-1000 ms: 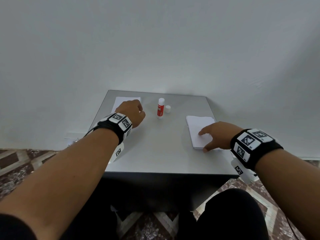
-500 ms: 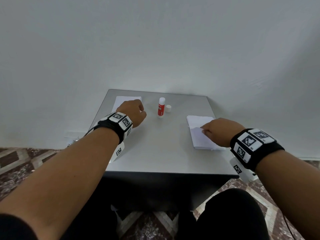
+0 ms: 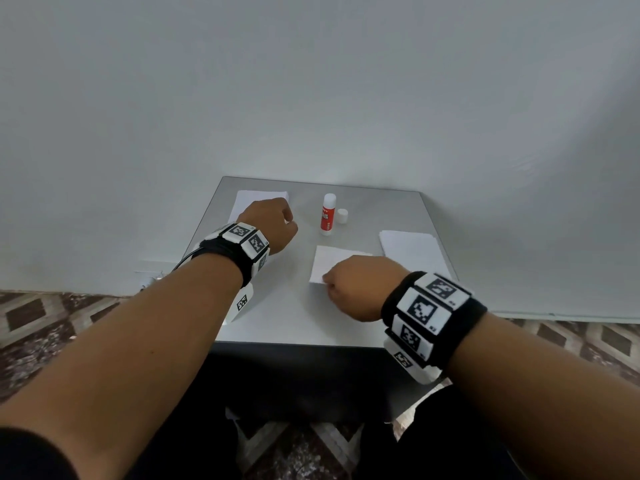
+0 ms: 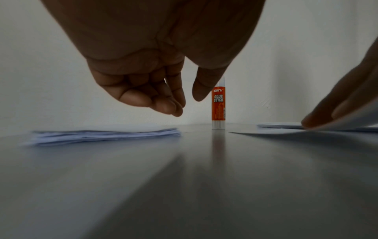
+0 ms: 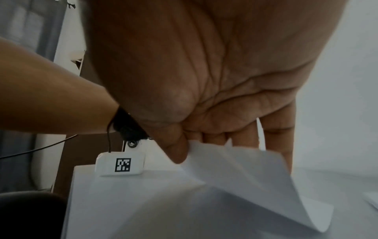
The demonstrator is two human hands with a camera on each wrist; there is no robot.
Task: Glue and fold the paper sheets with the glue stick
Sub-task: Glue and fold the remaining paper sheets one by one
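Observation:
A red and white glue stick (image 3: 328,214) stands uncapped at the back middle of the grey table (image 3: 298,320), with its white cap (image 3: 342,216) beside it. My right hand (image 3: 343,285) pinches the near edge of a single white sheet (image 3: 334,259) at the table's middle. In the right wrist view the thumb (image 5: 178,155) holds the curling sheet (image 5: 241,168) against the fingers. My left hand (image 3: 277,216) hovers loosely curled over a pile of folded sheets (image 3: 258,197) at the back left and holds nothing. The glue stick (image 4: 218,105) stands just beyond its fingers (image 4: 174,103).
A stack of flat white sheets (image 3: 412,249) lies at the table's right edge. The wall rises directly behind the table. Patterned floor shows on both sides, and my dark-clothed legs are below the front edge.
My right hand has picked one sheet off the right stack and carried it left to the table's middle. The left hand has stayed in place.

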